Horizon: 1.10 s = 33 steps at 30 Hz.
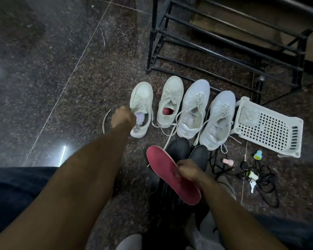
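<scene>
The right hand [187, 171] holds the red insole [163, 165] just above the black shoes [179, 147], with fingers and thumb pinched on one long edge near the middle. I judge the insole to be light, thin and bendable, so a grip at the middle keeps both ends from drooping. Its long axis runs diagonally: one rounded end points away and to the left, the other toward the person's right side. Farther out, the left hand [122, 117] has its fingers curled on the rim of the opening of the leftmost white shoe [142, 98]. This shoe stands on the floor [70, 105] with its toe pointing away. It looks soft but holds its shape.
</scene>
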Tool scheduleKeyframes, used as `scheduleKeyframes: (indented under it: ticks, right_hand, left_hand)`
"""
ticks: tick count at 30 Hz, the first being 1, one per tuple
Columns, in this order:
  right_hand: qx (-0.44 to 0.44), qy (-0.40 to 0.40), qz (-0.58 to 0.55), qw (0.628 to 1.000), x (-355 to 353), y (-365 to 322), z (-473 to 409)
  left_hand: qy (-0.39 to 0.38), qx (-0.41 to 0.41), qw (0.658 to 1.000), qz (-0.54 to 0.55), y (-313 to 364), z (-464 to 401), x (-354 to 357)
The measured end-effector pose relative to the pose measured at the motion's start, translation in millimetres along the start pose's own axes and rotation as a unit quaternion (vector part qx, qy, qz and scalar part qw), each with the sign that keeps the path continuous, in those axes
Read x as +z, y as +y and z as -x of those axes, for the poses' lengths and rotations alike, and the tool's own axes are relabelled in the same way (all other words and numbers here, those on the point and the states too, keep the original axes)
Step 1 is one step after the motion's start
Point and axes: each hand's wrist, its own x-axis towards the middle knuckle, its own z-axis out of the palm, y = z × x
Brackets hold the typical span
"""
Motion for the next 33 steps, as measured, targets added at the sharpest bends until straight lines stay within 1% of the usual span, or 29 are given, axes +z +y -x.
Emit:
scheduleKeyframes:
  ticks: [2, 5, 7, 9, 11, 12, 14, 16, 17, 19, 21, 23, 24, 25, 26, 27, 29, 31, 32, 33]
  right_hand:
    - [0.007, 0.023, -0.084, 0.996, 17, -9, -9]
    - [0.017, 0.034, -0.197, 0.980, 43, -24, -23]
    - [0.010, 0.017, -0.272, 0.962, 59, -35, -26]
    - [-0.005, -0.031, -0.330, 0.943, 73, -45, -28]
    - [-0.015, -0.072, -0.356, 0.932, 81, -50, -29]
    - [-0.021, -0.070, -0.344, 0.936, 83, -50, -31]
    - [-0.025, -0.036, -0.325, 0.945, 81, -44, -35]
    - [-0.030, -0.014, -0.333, 0.942, 72, -36, -35]
    - [-0.037, 0.003, -0.314, 0.949, 65, -32, -36]
    - [-0.081, 0.056, -0.250, 0.963, 47, -26, -40]
    - [-0.126, 0.134, -0.197, 0.963, 27, -29, -46]
    - [-0.169, 0.236, -0.116, 0.950, 0, -45, -44]
    - [-0.193, 0.278, -0.065, 0.939, -13, -55, -42]
    - [-0.219, 0.300, -0.024, 0.928, -26, -67, -40]
    - [-0.242, 0.305, 0.013, 0.921, -37, -78, -41]
    - [-0.250, 0.290, 0.046, 0.923, -46, -89, -43]
    - [-0.212, 0.224, 0.104, 0.946, -55, -103, -55]
    - [-0.178, 0.162, 0.152, 0.959, -55, -106, -66]
    - [-0.173, 0.152, 0.164, 0.959, -52, -104, -69]
    - [-0.176, 0.160, 0.165, 0.957, -48, -101, -70]
  left_hand:
    - [0.004, -0.007, 1.000, 0.026, 11, -11, -4]
    - [0.009, -0.032, 0.993, 0.111, 22, -24, -7]
    - [0.007, -0.025, 0.989, 0.143, 24, -27, -5]
    - [-0.003, -0.015, 0.991, 0.132, 24, -22, -2]
    - [-0.009, -0.007, 0.994, 0.110, 20, -15, 3]
    - [-0.012, -0.009, 0.994, 0.105, 17, -12, 5]
    - [-0.012, -0.007, 0.994, 0.105, 10, -5, 11]
    - [-0.006, -0.002, 0.992, 0.123, 3, -2, 18]
    - [-0.002, 0.000, 0.991, 0.133, 2, 0, 21]
    - [0.026, 0.023, 0.990, 0.133, 4, 7, 24]
    - [0.074, 0.080, 0.989, 0.097, 12, 14, 23]
    - [0.120, 0.161, 0.978, 0.051, 21, 18, 21]
    - [0.127, 0.199, 0.971, 0.035, 26, 18, 21]
    - [0.121, 0.233, 0.965, 0.021, 32, 17, 20]
    - [0.106, 0.259, 0.960, 0.012, 36, 15, 19]
    - [0.090, 0.277, 0.957, 0.010, 41, 14, 19]
    - [0.068, 0.298, 0.952, 0.010, 48, 11, 20]
    - [0.054, 0.309, 0.949, 0.000, 51, 7, 22]
    - [0.046, 0.312, 0.949, -0.006, 51, 5, 24]
    - [0.033, 0.315, 0.948, -0.010, 51, 5, 25]
